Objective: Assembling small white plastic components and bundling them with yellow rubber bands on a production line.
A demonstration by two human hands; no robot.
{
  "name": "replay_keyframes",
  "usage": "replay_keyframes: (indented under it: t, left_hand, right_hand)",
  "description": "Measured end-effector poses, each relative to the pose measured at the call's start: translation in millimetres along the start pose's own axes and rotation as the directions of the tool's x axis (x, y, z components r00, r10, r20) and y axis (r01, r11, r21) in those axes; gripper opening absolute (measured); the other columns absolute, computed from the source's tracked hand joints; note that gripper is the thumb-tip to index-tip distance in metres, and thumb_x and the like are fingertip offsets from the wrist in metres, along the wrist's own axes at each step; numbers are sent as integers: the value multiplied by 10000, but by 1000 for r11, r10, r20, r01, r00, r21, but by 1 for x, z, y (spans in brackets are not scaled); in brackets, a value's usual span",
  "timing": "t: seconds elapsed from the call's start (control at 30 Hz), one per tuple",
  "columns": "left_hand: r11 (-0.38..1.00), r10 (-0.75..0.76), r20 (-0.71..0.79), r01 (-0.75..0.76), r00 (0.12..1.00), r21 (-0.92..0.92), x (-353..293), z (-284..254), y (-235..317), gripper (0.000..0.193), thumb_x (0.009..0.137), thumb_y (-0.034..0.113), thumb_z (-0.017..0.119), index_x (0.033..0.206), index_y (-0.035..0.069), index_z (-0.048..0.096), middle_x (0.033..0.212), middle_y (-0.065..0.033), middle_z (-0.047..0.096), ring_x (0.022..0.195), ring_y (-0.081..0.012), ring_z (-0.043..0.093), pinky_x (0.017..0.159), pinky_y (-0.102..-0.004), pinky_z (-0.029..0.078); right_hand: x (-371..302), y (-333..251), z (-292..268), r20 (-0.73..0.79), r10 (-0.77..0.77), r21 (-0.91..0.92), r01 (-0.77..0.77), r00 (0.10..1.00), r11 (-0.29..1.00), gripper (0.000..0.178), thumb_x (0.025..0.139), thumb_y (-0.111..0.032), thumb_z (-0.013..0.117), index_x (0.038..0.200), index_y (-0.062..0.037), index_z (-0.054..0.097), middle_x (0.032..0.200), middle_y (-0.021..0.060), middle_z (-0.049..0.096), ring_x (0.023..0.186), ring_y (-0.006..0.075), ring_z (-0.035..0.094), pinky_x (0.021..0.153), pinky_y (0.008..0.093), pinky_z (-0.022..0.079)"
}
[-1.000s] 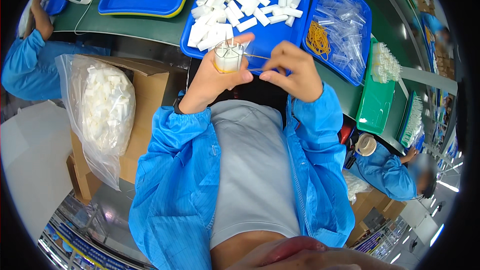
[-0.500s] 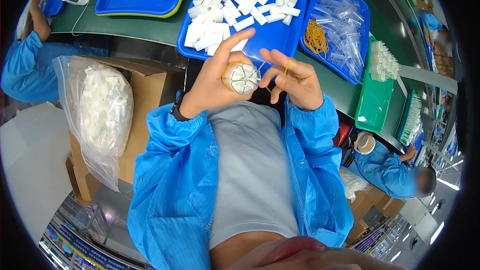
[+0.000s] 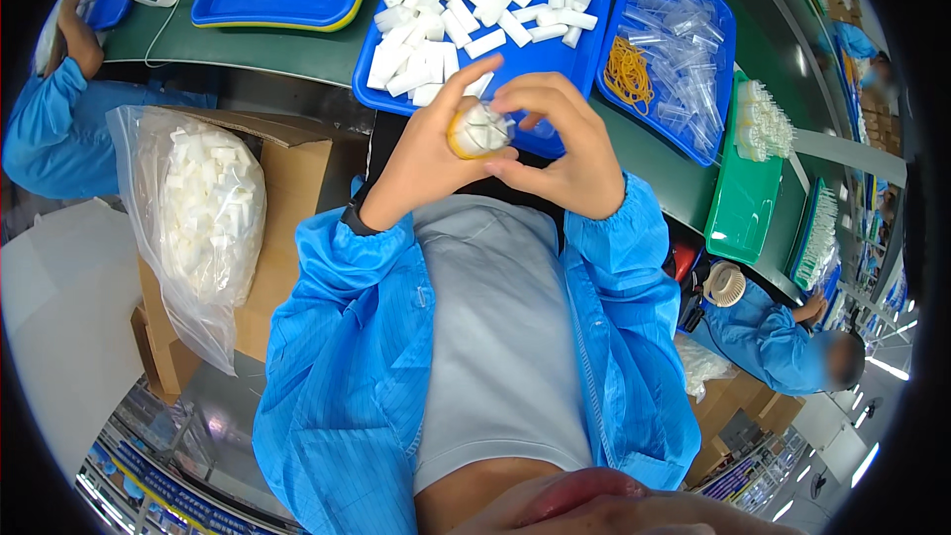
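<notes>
In front of my chest, my left hand point(image 3: 421, 163) is wrapped round a bundle of clear plastic tubes with white pieces inside point(image 3: 481, 129), its round end facing up. A yellow rubber band point(image 3: 455, 139) circles the bundle by the left palm. My right hand point(image 3: 570, 154) curves in from the other side, with its thumb and fingertips closed on the bundle's edge. Beyond both hands lies a blue tray point(image 3: 573, 57) of loose white blocks point(image 3: 426, 59). To its right are clear tubes point(image 3: 684, 50) and a heap of yellow rubber bands point(image 3: 628, 74) in a second blue tray point(image 3: 603, 89).
A green tray point(image 3: 738, 208) with upright white-and-clear parts point(image 3: 761, 124) is at the right. Left of me, a carton point(image 3: 287, 208) holds a plastic bag of white pieces point(image 3: 213, 213). Co-workers in blue sleeves point(image 3: 59, 129) sit on both sides.
My right hand, which held a stretched rubber band apart from the bundle, has moved left and closed on the bundle. The bundle has tilted slightly; my left hand keeps its hold.
</notes>
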State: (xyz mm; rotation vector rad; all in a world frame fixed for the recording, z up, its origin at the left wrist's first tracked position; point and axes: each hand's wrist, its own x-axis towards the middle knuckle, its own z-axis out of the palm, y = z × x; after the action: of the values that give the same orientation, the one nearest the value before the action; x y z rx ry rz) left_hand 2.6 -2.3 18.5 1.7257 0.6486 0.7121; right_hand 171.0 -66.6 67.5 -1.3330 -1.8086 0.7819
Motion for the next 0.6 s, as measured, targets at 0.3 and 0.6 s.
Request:
replay_keyframes:
  t: [0.3,0.6]
  left_hand:
    - [632,-129,184,224,974,-742,-12,5,3,469,896,461,590,1108,51,512,936,-46,575,899,-149,577,759,-276,479]
    - [571,-197,253,320,947,-756,-10,4,-5,638,971,594,194,1041,59,536,886,-51,586,841,-143,594,720,-265,479]
  right_hand:
    - [-3,5,25,-176,-215,-294,157,961,943,794,549,-179,851,1279,-155,540,1269,74,521,1168,327,471,953,415,383]
    - [-1,5,24,-202,-223,-218,178,954,960,762,566,-125,847,1260,-79,536,1230,112,536,1148,321,497,951,407,397]
